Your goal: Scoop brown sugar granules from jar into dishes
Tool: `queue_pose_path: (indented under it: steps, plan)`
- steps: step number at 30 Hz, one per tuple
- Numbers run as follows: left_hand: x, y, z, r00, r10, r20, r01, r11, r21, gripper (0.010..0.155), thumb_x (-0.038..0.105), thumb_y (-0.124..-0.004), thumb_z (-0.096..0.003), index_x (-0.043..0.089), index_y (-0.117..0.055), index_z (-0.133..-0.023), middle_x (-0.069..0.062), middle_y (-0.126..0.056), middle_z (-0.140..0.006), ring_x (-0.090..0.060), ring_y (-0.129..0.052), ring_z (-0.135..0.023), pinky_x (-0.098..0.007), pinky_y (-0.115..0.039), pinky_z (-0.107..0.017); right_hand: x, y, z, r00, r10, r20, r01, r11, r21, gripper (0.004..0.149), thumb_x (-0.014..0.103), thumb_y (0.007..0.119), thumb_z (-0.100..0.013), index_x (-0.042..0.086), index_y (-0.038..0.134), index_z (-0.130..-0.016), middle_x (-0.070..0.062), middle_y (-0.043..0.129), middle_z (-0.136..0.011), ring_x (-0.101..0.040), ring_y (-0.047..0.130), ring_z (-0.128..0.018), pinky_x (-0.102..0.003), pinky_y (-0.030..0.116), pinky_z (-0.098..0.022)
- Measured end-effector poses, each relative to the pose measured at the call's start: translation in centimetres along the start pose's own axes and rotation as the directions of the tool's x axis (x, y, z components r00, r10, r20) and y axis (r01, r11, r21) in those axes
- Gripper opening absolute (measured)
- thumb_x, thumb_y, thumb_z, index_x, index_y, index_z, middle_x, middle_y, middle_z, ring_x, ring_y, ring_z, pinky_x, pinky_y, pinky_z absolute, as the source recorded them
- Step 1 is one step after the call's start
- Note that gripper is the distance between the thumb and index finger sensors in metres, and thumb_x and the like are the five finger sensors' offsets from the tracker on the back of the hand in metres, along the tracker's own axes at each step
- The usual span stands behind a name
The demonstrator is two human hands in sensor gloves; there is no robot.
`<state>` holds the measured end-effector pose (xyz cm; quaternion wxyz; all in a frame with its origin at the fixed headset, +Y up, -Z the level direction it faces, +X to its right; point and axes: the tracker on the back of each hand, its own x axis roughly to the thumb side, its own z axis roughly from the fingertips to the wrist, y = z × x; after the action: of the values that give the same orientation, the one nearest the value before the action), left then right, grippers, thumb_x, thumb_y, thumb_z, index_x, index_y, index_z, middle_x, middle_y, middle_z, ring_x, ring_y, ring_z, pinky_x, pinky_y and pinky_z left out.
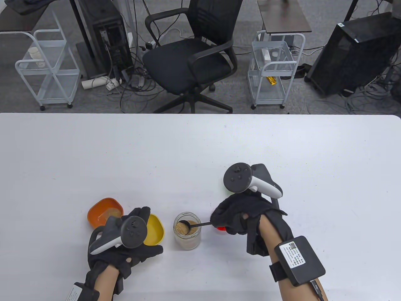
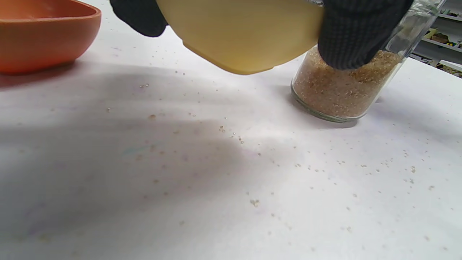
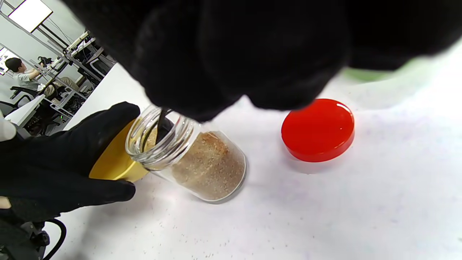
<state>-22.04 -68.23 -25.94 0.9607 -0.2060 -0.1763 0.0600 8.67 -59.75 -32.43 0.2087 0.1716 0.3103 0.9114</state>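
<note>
A glass jar (image 1: 187, 231) of brown sugar stands open on the white table (image 1: 200, 150). My right hand (image 1: 228, 219) grips the handle of a dark metal spoon (image 1: 194, 224). The spoon's bowl is inside the jar mouth with sugar on it. My left hand (image 1: 147, 232) holds a yellow dish (image 1: 155, 230) just left of the jar. In the left wrist view the dish (image 2: 242, 32) hangs above the table, next to the jar (image 2: 346, 90). The right wrist view shows the jar (image 3: 202, 162), spoon (image 3: 160, 124) and yellow dish (image 3: 115, 159).
An orange dish (image 1: 105, 213) with some sugar in it sits left of the yellow one. The red jar lid (image 3: 317, 130) lies right of the jar, mostly under my right hand. Loose granules (image 2: 231, 133) are scattered on the table. A green edge (image 3: 375, 74) shows behind the lid.
</note>
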Motion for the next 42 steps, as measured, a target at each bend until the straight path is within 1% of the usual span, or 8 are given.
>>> queue_pose_path:
  steps: [10,17,21,28,33,37,40,42]
  plan:
    - [-0.1,0.0,0.1,1.0,0.0,0.009,0.0,1.0,0.013,0.117,0.069,-0.081,-0.0526,0.0,-0.014,-0.118,-0.032,-0.025,-0.123,-0.054,-0.047,-0.108,-0.055,-0.062,-0.082,-0.7,-0.9,1.6,1.0,-0.029,-0.008,0.029,0.999,-0.037,0.039,0.042,0.083,-0.052,0.023,0.093,-0.085,0.009,0.105,-0.033,-0.016,0.102,-0.015,-0.038,0.092,-0.024]
    - [-0.1,0.0,0.2,1.0,-0.009,0.008,0.008,1.0,0.022,0.117,0.069,-0.081,-0.0527,0.0,-0.015,-0.119,-0.032,-0.026,-0.123,-0.054,-0.048,-0.109,-0.055,-0.062,-0.082,-0.4,-1.9,2.5,0.998,-0.059,0.019,0.061,0.996,-0.067,0.039,0.042,0.083,-0.052,0.023,0.093,-0.085,0.009,0.105,-0.033,-0.016,0.102,-0.015,-0.038,0.092,-0.024]
    - [0.0,0.0,0.2,1.0,-0.011,0.012,0.011,1.0,0.023,0.117,0.07,-0.081,-0.0525,-0.001,-0.016,-0.119,-0.032,-0.027,-0.123,-0.053,-0.049,-0.108,-0.055,-0.063,-0.082,0.5,-1.9,2.0,0.996,-0.069,0.047,0.073,0.995,-0.069,0.039,0.042,0.083,-0.052,0.023,0.092,-0.085,0.009,0.105,-0.033,-0.016,0.102,-0.015,-0.038,0.092,-0.024]
    - [0.0,0.1,0.2,0.999,0.016,0.034,-0.018,0.998,0.052,0.117,0.07,-0.082,-0.052,-0.003,-0.02,-0.119,-0.033,-0.031,-0.123,-0.055,-0.053,-0.106,-0.057,-0.065,-0.08,2.7,-0.7,0.0,0.995,-0.043,0.092,0.048,0.997,-0.056,0.039,0.042,0.083,-0.052,0.023,0.092,-0.085,0.009,0.105,-0.034,-0.015,0.102,-0.016,-0.038,0.092,-0.024]
    - [-0.1,0.1,0.2,0.998,0.037,0.043,-0.04,0.998,0.054,0.117,0.07,-0.081,-0.0518,-0.003,-0.02,-0.119,-0.033,-0.032,-0.123,-0.054,-0.054,-0.106,-0.057,-0.065,-0.079,4.5,0.4,-1.1,0.994,0.029,0.102,-0.022,0.997,-0.074,0.039,0.042,0.083,-0.052,0.024,0.092,-0.085,0.009,0.105,-0.035,-0.015,0.103,-0.017,-0.038,0.092,-0.025]
    - [-0.1,0.1,0.2,0.998,0.041,0.04,-0.043,0.998,0.051,0.117,0.07,-0.081,-0.052,-0.003,-0.02,-0.119,-0.033,-0.032,-0.123,-0.055,-0.054,-0.106,-0.056,-0.065,-0.08,6.0,1.1,-1.2,0.988,0.106,0.114,-0.09,0.986,-0.138,0.039,0.042,0.083,-0.052,0.024,0.091,-0.085,0.009,0.106,-0.036,-0.016,0.103,-0.018,-0.038,0.092,-0.026]
    - [-0.2,0.2,0.2,0.998,0.054,0.04,-0.056,0.997,0.055,0.117,0.071,-0.081,-0.052,-0.003,-0.02,-0.119,-0.033,-0.032,-0.123,-0.054,-0.054,-0.106,-0.057,-0.065,-0.08,7.3,1.8,-0.9,0.972,0.205,0.116,-0.181,0.964,-0.195,0.038,0.042,0.084,-0.051,0.025,0.091,-0.085,0.009,0.106,-0.037,-0.016,0.103,-0.019,-0.038,0.092,-0.026]
    - [-0.3,0.2,0.2,0.997,0.064,0.043,-0.066,0.996,0.054,0.117,0.071,-0.081,-0.052,-0.003,-0.02,-0.119,-0.033,-0.032,-0.123,-0.054,-0.053,-0.106,-0.056,-0.065,-0.08,8.3,2.4,-0.6,0.954,0.281,0.108,-0.249,0.938,-0.241,0.039,0.043,0.084,-0.051,0.025,0.091,-0.085,0.009,0.106,-0.037,-0.016,0.104,-0.019,-0.038,0.092,-0.027]
